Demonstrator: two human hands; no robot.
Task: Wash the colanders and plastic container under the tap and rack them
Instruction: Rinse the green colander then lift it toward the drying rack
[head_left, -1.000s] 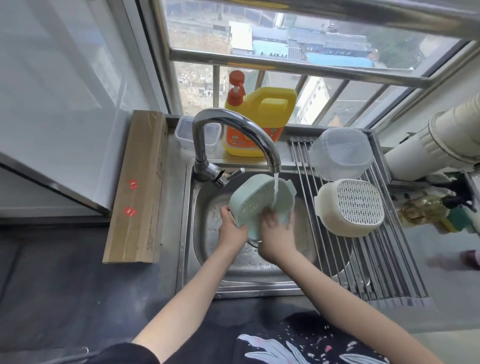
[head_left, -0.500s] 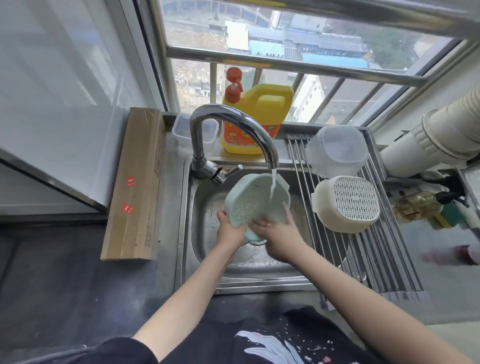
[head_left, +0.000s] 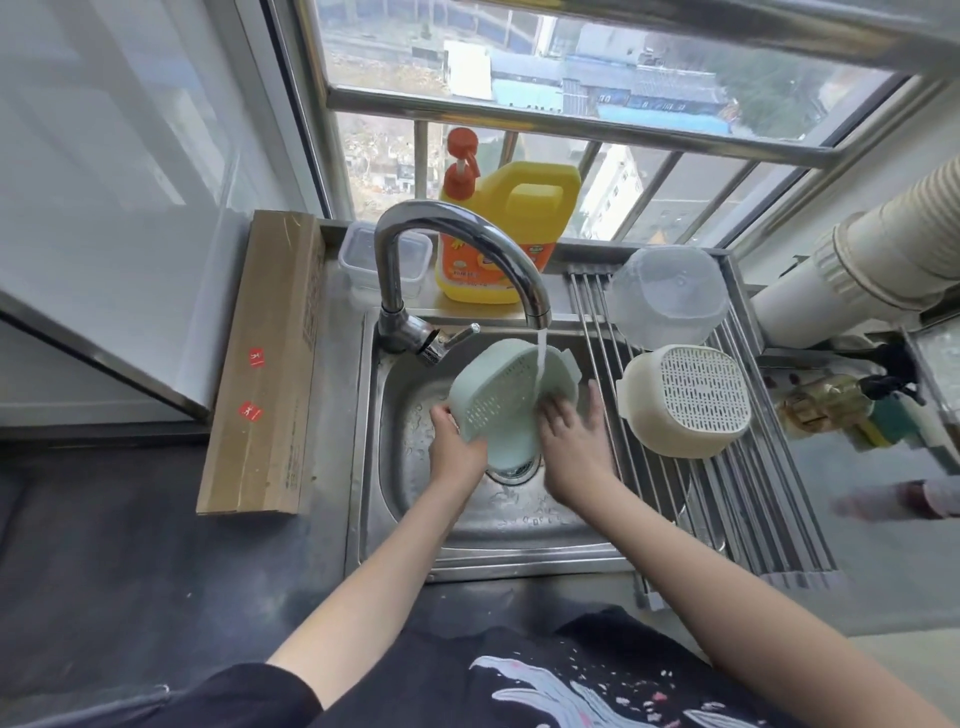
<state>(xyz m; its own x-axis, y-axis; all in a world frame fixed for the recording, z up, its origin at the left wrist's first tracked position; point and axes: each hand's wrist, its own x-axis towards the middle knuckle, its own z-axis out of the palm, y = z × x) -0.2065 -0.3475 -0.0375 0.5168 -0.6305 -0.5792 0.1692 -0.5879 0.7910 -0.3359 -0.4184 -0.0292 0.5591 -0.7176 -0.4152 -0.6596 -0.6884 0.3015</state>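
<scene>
A pale green colander (head_left: 501, 395) is tilted on its side over the steel sink (head_left: 400, 499), under water running from the curved tap (head_left: 467, 244). My left hand (head_left: 457, 447) grips its lower left rim. My right hand (head_left: 571, 441) lies against its right side with fingers spread and fairly straight. On the roll-up drying rack (head_left: 748, 499) to the right, a cream colander (head_left: 691, 400) lies upside down, and a clear plastic container (head_left: 667, 296) lies upside down behind it.
A yellow detergent jug with an orange pump (head_left: 509, 228) and a small clear lidded box (head_left: 358, 260) stand behind the sink. A long cardboard box (head_left: 265, 364) lies left of it on the dark counter. A white duct (head_left: 857, 270) and gold bottle (head_left: 826, 405) are at right.
The green colander has turned slightly under the stream. My right hand slid from its lower front to its right side, with fingers spread. My left hand keeps its grip.
</scene>
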